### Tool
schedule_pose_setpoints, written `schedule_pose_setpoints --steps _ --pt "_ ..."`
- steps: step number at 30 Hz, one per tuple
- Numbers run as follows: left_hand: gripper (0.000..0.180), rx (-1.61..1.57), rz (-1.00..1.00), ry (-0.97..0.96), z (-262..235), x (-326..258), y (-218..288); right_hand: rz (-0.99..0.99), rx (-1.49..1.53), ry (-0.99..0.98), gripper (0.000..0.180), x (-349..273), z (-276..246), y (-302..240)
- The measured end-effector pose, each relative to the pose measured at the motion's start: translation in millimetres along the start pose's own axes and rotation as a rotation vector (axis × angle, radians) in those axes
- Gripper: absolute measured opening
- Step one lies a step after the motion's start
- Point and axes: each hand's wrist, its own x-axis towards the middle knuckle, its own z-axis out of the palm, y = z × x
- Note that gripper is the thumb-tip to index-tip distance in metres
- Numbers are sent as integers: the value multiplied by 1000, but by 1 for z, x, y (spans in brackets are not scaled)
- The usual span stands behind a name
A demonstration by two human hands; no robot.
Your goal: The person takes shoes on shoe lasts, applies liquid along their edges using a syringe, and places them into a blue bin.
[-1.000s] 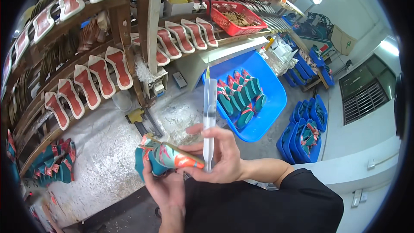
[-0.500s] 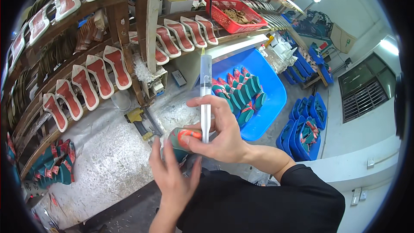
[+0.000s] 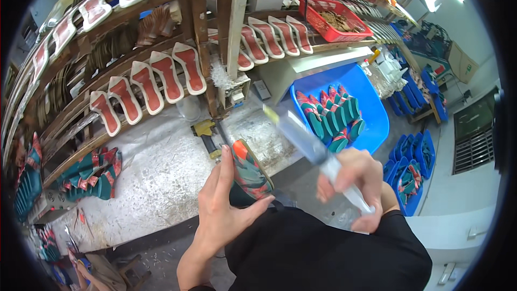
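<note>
Left hand (image 3: 219,211) clasping the patterned green-and-red shoe (image 3: 250,177) at the near edge of the pale surface (image 3: 161,183), while the right hand (image 3: 365,172) grips a blurred, slanting syringe (image 3: 302,138) near the blue tub (image 3: 377,124)!

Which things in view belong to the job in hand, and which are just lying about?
Part of the job:
Shoe piece, in the left hand
Syringe, in the right hand
Blue tub of similar pieces, probably

Lying about, apparently:
Yellow-and-dark tool on the bench
Red basket
</note>
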Motion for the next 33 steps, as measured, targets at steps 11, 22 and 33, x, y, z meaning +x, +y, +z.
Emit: schedule_pose_setpoints --steps 11,22,33 --pt "116 -49 -53 -27 -27 -7 21 -13 -188 -318 52 9 3 -19" --pt "117 -97 -63 -32 -24 -12 20 10 -190 -342 53 8 5 -16" --pt "119 -144 -163 -40 -22 -16 22 142 30 -224 53 -5 8 -24"
